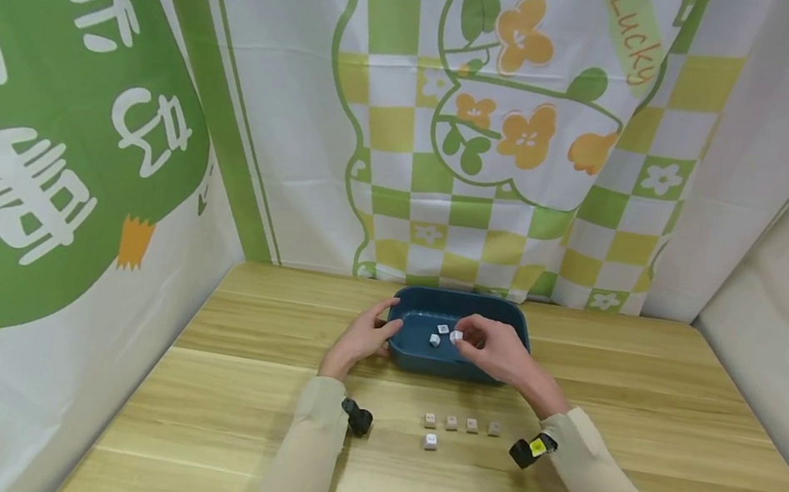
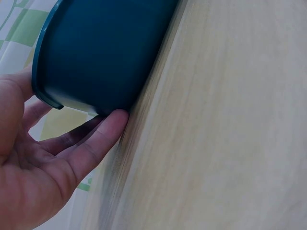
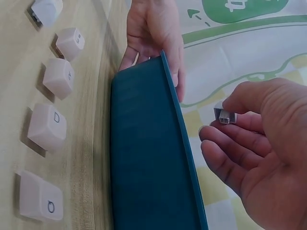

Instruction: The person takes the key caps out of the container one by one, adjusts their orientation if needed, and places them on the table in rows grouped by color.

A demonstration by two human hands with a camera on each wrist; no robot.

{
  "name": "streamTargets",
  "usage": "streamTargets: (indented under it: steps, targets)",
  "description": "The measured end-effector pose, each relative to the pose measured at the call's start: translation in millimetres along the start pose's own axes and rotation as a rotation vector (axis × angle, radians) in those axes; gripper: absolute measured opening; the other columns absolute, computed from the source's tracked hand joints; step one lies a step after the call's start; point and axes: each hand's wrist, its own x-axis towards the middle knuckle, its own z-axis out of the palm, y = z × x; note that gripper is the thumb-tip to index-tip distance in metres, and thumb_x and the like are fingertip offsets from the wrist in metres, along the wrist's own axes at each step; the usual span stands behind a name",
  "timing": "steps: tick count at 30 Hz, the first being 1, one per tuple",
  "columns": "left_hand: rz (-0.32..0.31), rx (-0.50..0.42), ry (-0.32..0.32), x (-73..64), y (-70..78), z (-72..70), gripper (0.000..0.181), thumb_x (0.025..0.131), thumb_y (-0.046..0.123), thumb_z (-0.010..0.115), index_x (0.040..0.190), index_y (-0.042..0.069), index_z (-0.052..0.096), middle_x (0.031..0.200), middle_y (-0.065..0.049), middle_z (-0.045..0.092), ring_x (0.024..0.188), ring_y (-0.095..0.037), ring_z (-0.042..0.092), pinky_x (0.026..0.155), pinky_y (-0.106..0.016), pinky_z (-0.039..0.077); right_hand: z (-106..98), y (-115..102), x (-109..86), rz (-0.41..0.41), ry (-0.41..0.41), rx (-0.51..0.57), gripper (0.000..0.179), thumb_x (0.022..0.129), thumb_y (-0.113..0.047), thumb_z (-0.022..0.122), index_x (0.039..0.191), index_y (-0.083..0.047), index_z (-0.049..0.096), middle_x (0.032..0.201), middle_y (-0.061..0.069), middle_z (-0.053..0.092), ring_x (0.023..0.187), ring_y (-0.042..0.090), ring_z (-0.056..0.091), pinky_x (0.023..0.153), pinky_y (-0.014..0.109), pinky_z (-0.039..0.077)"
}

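Observation:
A dark blue rectangular tub [image 1: 441, 367] stands on the wooden table near the back curtain. At its left end my left hand [image 1: 362, 338] holds it, thumb at the rim and fingers low against the outer wall, as the left wrist view shows. Over the tub's right part, my right hand [image 1: 500, 353] pinches a white keycap [image 3: 224, 115] between thumb and fingers. Its hollow underside with a stem faces the right wrist camera. Two more white keycaps, one [image 1: 434, 340] and another [image 1: 442, 329], lie on the tub floor.
In front of the tub, several white keycaps [image 1: 451, 423] stand in a row on the table [image 1: 225, 424]. A single keycap [image 1: 431, 442] sits nearer, below the row's left end. Printed curtains [image 1: 396, 128] hang behind and at both sides.

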Motion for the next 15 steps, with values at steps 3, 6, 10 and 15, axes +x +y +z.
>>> streamTargets:
  steps: [3,6,10,15]
  targets:
    - [0.0,-0.002,0.001,0.5,-0.2,0.0,0.053,0.101,0.031,0.057,0.151,0.031,0.038,0.12,-0.021,0.061,0.078,-0.025,0.066,0.07,-0.037,0.059,0,-1,-3.4,0.002,-0.004,-0.005,0.02,0.095,-0.025,0.064,0.113,-0.015,0.067,0.093,-0.003,0.069,0.081,0.008,0.061,0.072,0.027,0.052]
    - [0.006,-0.008,-0.003,0.4,-0.5,0.2,0.054,0.101,0.031,0.057,0.151,0.03,0.037,0.123,-0.023,0.06,0.082,-0.028,0.066,0.072,-0.04,0.059,-1,-3,-7.8,-0.012,-0.008,-0.01,0.023,0.096,-0.025,0.063,0.115,-0.013,0.067,0.093,-0.003,0.069,0.081,0.008,0.062,0.072,0.027,0.053]
    - [0.01,-0.018,-0.006,0.2,-0.2,0.5,0.055,0.101,0.031,0.056,0.153,0.028,0.036,0.126,-0.025,0.058,0.089,-0.031,0.066,0.074,-0.045,0.059,-3,-6,-14.2,-0.027,-0.024,-0.008,0.024,0.097,-0.024,0.063,0.116,-0.011,0.068,0.094,-0.002,0.069,0.081,0.008,0.062,0.071,0.027,0.052]
    - [0.0,-0.008,-0.026,-5.9,8.6,-1.1,0.057,0.102,0.027,0.054,0.155,0.022,0.032,0.126,-0.028,0.057,0.088,-0.035,0.065,0.077,-0.048,0.058,-4,-8,-19.6,-0.007,-0.041,-0.001,0.02,0.095,-0.025,0.065,0.112,-0.014,0.067,0.092,-0.004,0.07,0.079,0.006,0.062,0.068,0.024,0.051]
